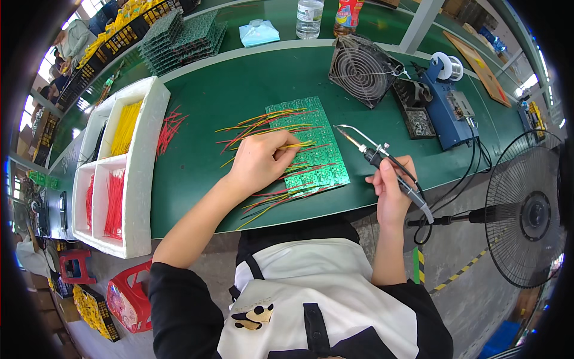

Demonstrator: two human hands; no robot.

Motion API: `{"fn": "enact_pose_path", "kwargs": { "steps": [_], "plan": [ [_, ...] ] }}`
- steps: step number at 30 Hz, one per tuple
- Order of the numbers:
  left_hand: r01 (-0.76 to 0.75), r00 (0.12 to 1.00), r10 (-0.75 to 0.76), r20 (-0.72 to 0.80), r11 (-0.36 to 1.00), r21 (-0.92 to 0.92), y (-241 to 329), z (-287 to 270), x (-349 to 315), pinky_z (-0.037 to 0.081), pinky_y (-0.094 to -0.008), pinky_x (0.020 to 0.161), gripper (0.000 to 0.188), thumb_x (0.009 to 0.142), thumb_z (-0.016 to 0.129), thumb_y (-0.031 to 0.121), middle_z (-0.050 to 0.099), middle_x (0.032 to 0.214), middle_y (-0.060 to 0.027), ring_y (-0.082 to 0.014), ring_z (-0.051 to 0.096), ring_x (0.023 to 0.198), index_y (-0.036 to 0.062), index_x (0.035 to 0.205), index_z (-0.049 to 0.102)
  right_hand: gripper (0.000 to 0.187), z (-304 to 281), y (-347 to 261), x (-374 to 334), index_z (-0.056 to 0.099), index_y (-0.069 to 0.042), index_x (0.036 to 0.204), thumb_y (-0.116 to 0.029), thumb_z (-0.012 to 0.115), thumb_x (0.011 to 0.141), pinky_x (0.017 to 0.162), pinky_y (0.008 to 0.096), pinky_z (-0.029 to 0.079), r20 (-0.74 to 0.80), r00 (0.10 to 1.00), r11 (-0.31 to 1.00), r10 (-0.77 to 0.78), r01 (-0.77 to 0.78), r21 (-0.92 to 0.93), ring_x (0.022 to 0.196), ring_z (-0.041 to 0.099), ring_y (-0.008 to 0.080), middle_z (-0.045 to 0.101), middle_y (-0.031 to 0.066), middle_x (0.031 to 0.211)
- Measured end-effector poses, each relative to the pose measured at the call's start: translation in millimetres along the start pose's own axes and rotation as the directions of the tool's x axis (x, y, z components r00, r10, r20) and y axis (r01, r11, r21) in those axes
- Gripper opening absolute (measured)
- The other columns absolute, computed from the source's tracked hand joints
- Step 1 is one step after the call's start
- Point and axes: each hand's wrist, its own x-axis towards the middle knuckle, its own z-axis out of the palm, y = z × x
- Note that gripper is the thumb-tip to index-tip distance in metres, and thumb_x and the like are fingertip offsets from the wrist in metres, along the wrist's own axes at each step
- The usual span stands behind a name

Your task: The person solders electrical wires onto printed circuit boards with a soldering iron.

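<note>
Green board (323, 136), partly hidden, by the counter's (191, 197) front edge — left hand (258, 159) pinching a yellow wire (304, 143), right hand (393, 186) gripping a soldering iron (373, 158).

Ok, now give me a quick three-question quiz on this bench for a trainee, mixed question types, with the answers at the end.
1. Short answer: Which hand holds the soldering iron?

2. Multiple choice: Where does the pile of only red wires lie?
A. On the floor
B. On the table, just right of the white foam tray
C. On top of the black box fan

3. Fill in the blank: The left hand is over the ____-coloured circuit board.

Key:
1. The right hand
2. B
3. green
</note>
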Motion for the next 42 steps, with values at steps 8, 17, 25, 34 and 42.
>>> {"fn": "enact_pose_path", "kwargs": {
  "steps": [8, 17, 25, 34, 42],
  "plan": [
    [0.063, 0.998, -0.059, 0.037, 0.989, -0.134, -7, 1, -4, 0.042, -0.0219, 0.049, 0.008, 0.077, 0.063, -0.001, 0.062, 0.070, -0.0062, -0.0072, 0.050, 0.052, -0.0021, 0.085, 0.063, 0.017, 1, -1, -5, 0.048, -0.001, 0.083, -0.008, 0.063, 0.083, 0.047, 0.0197, 0.044, 0.055, 0.998, 0.990, 0.013, -0.005, -0.141, 0.048, 0.054, 0.0093, 0.059, 0.0094, 0.062],
    [0.028, 0.999, -0.024, 0.036, 0.991, -0.131, -8, 3, -1, 0.048, -0.0224, 0.056, 0.011, 0.077, 0.062, -0.002, 0.065, 0.078, -0.0082, -0.0092, 0.056, 0.060, -0.0021, 0.088, 0.064, 0.018, 3, -2, -7, 0.048, -0.001, 0.081, -0.008, 0.064, 0.082, 0.045, 0.0195, 0.044, 0.094, 0.995, 0.983, 0.034, -0.017, -0.183, 0.049, 0.054, 0.0089, 0.058, 0.0087, 0.062],
    [0.095, 0.993, -0.083, 0.079, 0.983, -0.159, -5, 1, 0, 0.050, -0.0221, 0.060, 0.011, 0.079, 0.061, -0.001, 0.066, 0.080, -0.0079, -0.0086, 0.058, 0.064, -0.0018, 0.089, 0.064, 0.018, 4, -2, -8, 0.049, -0.001, 0.081, -0.009, 0.065, 0.081, 0.044, 0.0187, 0.044, 0.102, 0.994, 0.982, 0.038, -0.018, -0.190, 0.050, 0.055, 0.0081, 0.058, 0.0078, 0.063],
    [0.113, 0.991, -0.101, 0.089, 0.985, -0.131, -4, 0, 0, 0.050, -0.0218, 0.059, 0.009, 0.080, 0.061, 0.001, 0.065, 0.079, -0.0077, -0.0081, 0.057, 0.063, -0.0015, 0.089, 0.064, 0.016, 5, -3, -11, 0.049, -0.001, 0.081, -0.008, 0.064, 0.082, 0.045, 0.0189, 0.044, 0.132, 0.991, 0.974, 0.030, 0.001, -0.228, 0.051, 0.055, 0.0074, 0.058, 0.0074, 0.064],
    [0.063, 0.997, -0.054, 0.061, 0.987, -0.145, -6, 2, 0, 0.050, -0.0222, 0.058, 0.009, 0.080, 0.061, 0.000, 0.065, 0.077, -0.0079, -0.0083, 0.058, 0.063, -0.0019, 0.088, 0.064, 0.018, 10, -1, -29, 0.048, -0.001, 0.082, -0.008, 0.064, 0.082, 0.047, 0.0197, 0.045, 0.103, 0.995, 0.923, 0.016, 0.025, -0.384, 0.054, 0.056, 0.0085, 0.059, 0.0083, 0.064]
  ]
}}
